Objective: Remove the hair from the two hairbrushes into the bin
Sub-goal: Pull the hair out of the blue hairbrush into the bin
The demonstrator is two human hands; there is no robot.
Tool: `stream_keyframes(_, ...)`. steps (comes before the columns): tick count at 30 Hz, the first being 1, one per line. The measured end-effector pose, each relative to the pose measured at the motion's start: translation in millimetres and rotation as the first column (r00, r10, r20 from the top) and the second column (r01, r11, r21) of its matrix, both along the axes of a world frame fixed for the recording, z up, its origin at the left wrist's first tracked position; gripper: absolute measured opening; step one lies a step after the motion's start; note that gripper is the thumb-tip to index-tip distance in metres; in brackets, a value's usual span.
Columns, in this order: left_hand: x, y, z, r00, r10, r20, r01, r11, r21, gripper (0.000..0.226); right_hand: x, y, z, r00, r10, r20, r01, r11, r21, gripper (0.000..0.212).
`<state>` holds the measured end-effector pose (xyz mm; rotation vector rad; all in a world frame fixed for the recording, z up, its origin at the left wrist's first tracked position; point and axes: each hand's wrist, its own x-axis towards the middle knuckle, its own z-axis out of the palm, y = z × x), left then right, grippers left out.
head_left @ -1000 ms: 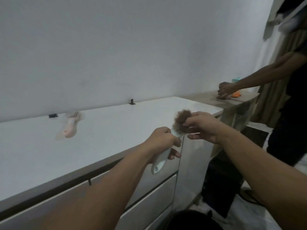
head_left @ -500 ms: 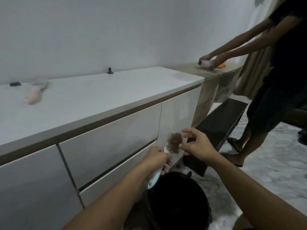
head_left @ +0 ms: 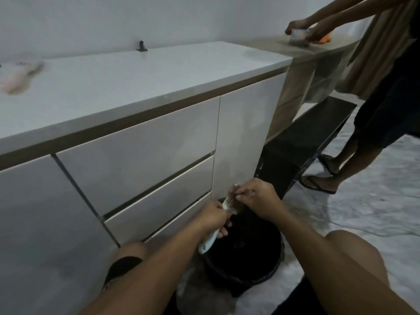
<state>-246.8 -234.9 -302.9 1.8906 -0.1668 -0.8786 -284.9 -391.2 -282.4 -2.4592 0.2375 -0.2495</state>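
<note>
Left hand gripping hairbrush; right fingers pinching hair, above bin

Both hands now sit lower, over the black bin; the right hand pinches brown hair off the white hairbrush, formerly above the tabletop.

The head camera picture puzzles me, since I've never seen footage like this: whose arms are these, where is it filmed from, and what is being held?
The camera sits on a person's head and looks down, so the two arms belong to the wearer. The left hand grips a white hairbrush by its handle. The right hand pinches brown hair at the bristles. Right below is a black bin on the floor. A second, pink hairbrush, blurred, lies on the white cabinet top. Another person stands on the right, working at a side table.
</note>
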Motion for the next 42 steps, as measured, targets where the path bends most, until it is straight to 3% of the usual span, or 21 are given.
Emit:
stream_keyframes(7, -6.0, 1.6, -16.7, 0.998, 0.042, -0.047, -0.041, 0.999, 0.006, 0.015, 4.2, -10.6, -5.3, 0.989, -0.114, -0.098, 0.124, 0.987, 0.106, 0.006)
stream_keyframes(10, -8.0, -0.8, -21.2, 0.998, 0.057, -0.031, -0.057, 0.998, 0.001, 0.010, 0.3, -9.4, -7.9, 0.993, -0.018, -0.120, 0.035, 0.989, 0.142, 0.024)
stream_keyframes(12, -10.7, -2.4, -23.7, 0.998, 0.056, -0.008, -0.056, 0.998, -0.002, 0.009, -2.2, -7.9, -9.7, 0.987, 0.057, -0.148, -0.052, 0.998, 0.041, 0.039)
stream_keyframes(15, -14.8, -2.4, -26.7, 0.999, 0.042, -0.003, -0.042, 0.999, 0.001, 0.013, -3.0, -5.9, -16.1, 0.984, 0.070, -0.166, -0.085, 0.993, -0.083, 0.025)
stream_keyframes(20, -14.1, 5.5, -32.9, 0.992, 0.087, -0.096, -0.090, 0.996, -0.028, 0.009, -0.1, -6.5, -14.7, 0.988, -0.140, -0.072, 0.148, 0.981, 0.124, 0.012)
stream_keyframes(25, -10.1, 11.4, -28.4, 0.986, 0.114, -0.124, -0.125, 0.988, -0.088, 0.013, 2.3, -11.3, -9.5, 0.953, -0.302, -0.041, 0.293, 0.873, 0.389, 0.020)
stream_keyframes(27, -8.6, 10.7, -25.6, 0.987, 0.114, -0.116, -0.126, 0.987, -0.102, 0.014, 2.1, -10.3, -8.1, 0.951, -0.297, -0.080, 0.303, 0.856, 0.419, 0.014)
stream_keyframes(32, -9.1, 5.0, -21.8, 0.988, 0.121, -0.093, -0.130, 0.986, -0.105, 0.008, -3.6, -1.1, -8.1, 0.970, -0.120, -0.213, 0.206, 0.869, 0.450, 0.021)
stream_keyframes(37, -11.5, 1.1, -23.2, 0.990, 0.114, -0.088, -0.123, 0.987, -0.099, 0.021, -9.1, 2.8, -8.7, 0.973, -0.135, -0.186, 0.187, 0.935, 0.300, 0.023)
stream_keyframes(42, -12.8, 4.6, -20.4, 0.991, 0.113, -0.078, -0.118, 0.992, -0.054, 0.058, -11.7, 1.0, -4.7, 0.976, -0.068, -0.205, 0.145, 0.911, 0.385, 0.019)
